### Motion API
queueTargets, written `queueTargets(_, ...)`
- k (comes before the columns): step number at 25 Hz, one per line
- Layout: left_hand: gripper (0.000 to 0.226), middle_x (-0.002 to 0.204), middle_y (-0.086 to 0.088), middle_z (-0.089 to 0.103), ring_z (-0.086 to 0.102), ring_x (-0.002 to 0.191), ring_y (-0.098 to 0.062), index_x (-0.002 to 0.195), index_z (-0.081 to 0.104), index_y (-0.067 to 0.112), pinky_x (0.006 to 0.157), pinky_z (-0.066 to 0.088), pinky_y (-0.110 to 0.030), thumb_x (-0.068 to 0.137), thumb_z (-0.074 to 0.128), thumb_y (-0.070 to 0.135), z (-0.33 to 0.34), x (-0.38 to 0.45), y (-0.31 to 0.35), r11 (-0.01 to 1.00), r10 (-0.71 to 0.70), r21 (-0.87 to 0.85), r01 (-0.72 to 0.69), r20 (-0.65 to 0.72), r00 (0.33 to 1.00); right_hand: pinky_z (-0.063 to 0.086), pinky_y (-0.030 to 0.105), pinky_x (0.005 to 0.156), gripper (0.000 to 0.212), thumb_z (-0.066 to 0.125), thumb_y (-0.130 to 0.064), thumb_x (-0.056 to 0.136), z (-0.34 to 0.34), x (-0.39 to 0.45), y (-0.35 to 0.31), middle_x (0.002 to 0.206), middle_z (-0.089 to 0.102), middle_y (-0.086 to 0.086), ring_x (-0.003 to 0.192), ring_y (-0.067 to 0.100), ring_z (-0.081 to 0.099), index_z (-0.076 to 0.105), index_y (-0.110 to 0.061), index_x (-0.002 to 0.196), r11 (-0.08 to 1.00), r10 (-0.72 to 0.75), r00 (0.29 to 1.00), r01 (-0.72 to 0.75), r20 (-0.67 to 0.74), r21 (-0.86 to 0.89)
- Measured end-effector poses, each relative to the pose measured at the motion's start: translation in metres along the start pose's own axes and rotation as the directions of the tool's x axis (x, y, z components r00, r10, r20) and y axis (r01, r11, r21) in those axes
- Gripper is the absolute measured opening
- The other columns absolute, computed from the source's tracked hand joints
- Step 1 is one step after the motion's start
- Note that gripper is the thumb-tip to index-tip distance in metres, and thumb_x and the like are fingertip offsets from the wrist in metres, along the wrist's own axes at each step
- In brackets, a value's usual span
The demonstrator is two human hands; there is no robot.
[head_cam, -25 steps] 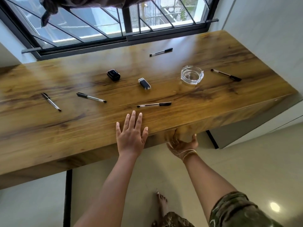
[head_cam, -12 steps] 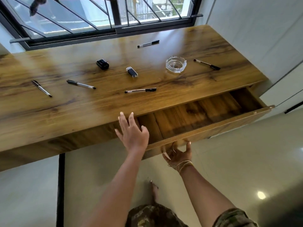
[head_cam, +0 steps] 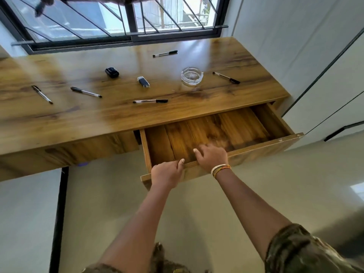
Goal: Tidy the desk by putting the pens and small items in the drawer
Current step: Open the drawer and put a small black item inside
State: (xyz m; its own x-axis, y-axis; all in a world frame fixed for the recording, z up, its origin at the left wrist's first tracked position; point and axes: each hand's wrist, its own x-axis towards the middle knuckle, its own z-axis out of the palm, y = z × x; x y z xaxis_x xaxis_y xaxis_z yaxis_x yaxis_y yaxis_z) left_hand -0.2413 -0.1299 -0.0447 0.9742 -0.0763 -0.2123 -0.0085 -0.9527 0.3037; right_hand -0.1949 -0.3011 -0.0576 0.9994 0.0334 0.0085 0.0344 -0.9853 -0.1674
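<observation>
Wooden desk (head_cam: 59, 119) is sitting under a barred window (head_cam: 126, 18), its drawer (head_cam: 262, 142) standing pulled out at the right front. Both hands are resting on the drawer's front edge: the left hand (head_cam: 167, 174) is curling over it, thumb on top, and the right hand (head_cam: 211, 156) is reaching inside, fingers loosely spread, holding nothing. Five pens are lying across the desktop: far left (head_cam: 42, 94), left of centre (head_cam: 86, 92), near the front edge (head_cam: 150, 101), at the back (head_cam: 165, 53), at the right (head_cam: 226, 77). An ashtray (head_cam: 191, 76), case (head_cam: 111, 72) and lighter (head_cam: 143, 81) are lying mid-desk.
</observation>
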Motion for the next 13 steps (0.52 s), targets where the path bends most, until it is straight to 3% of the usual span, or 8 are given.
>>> queueTargets(2, 0.063, 0.067, 0.004, 0.061, 0.06, 0.066, -0.016, 0.086, 0.071, 0.023, 0.063, 0.043, -0.031, 0.1, 0.019, 0.054, 0.003, -0.01, 0.006, 0.998, -0.052, 0.022, 0.053, -0.012, 0.999, 0.043, 0.032, 0.068, 0.053, 0.027, -0.052, 0.095, 0.004, -0.012, 0.004, 0.094, 0.072, 0.007, 0.084, 0.027, 0.066, 0.067, -0.018, 0.099, 0.993, -0.059, 0.995, 0.066, 0.075, -0.099)
queueTargets(5, 0.065, 0.072, 0.003, 0.064, 0.06, 0.071, -0.017, 0.086, 0.072, 0.02, 0.07, 0.043, -0.031, 0.1, 0.017, 0.052, 0.014, -0.03, 0.025, 0.98, -0.194, 0.048, 0.193, 0.02, 0.981, 0.045, 0.034, 0.074, 0.051, 0.025, -0.051, 0.095, 0.002, -0.038, 0.011, 0.107, 0.071, 0.007, 0.096, 0.028, 0.066, 0.054, -0.028, 0.13, 0.995, -0.07, 0.992, 0.077, 0.106, -0.066)
queueTargets(8, 0.055, 0.116, 0.0, 0.067, 0.059, 0.114, -0.023, 0.122, 0.063, 0.025, 0.098, 0.043, -0.04, 0.101, 0.016, 0.045, 0.033, -0.057, 0.04, 0.964, -0.259, 0.077, 0.256, 0.033, 0.965, 0.045, 0.039, 0.083, 0.054, 0.027, -0.05, 0.093, 0.004, -0.075, 0.02, 0.126, 0.063, 0.008, 0.11, 0.03, 0.061, 0.04, -0.03, 0.142, 0.996, -0.065, 0.993, 0.071, 0.099, -0.05)
queueTargets(10, 0.052, 0.151, 0.002, 0.041, 0.032, 0.143, -0.021, 0.147, 0.035, 0.033, 0.112, 0.032, -0.044, 0.101, 0.014, 0.046, 0.048, -0.081, 0.043, 0.982, -0.176, 0.075, 0.174, 0.017, 0.984, 0.044, 0.043, 0.092, 0.056, 0.027, -0.05, 0.092, 0.006, -0.101, 0.025, 0.139, 0.053, 0.009, 0.124, 0.03, 0.052, 0.037, -0.029, 0.144, 0.996, -0.069, 0.993, 0.074, 0.098, -0.048)
queueTargets(13, 0.053, 0.161, 0.006, 0.017, 0.01, 0.15, -0.016, 0.152, 0.015, 0.038, 0.119, 0.02, -0.041, 0.101, 0.009, 0.048, 0.061, -0.117, 0.044, 0.993, -0.105, 0.055, 0.105, 0.008, 0.994, 0.042, 0.046, 0.1, 0.059, 0.029, -0.047, 0.091, 0.005, -0.137, 0.032, 0.152, 0.038, 0.01, 0.138, 0.03, 0.038, 0.03, -0.027, 0.147, 0.998, -0.06, 0.994, 0.064, 0.095, -0.029)
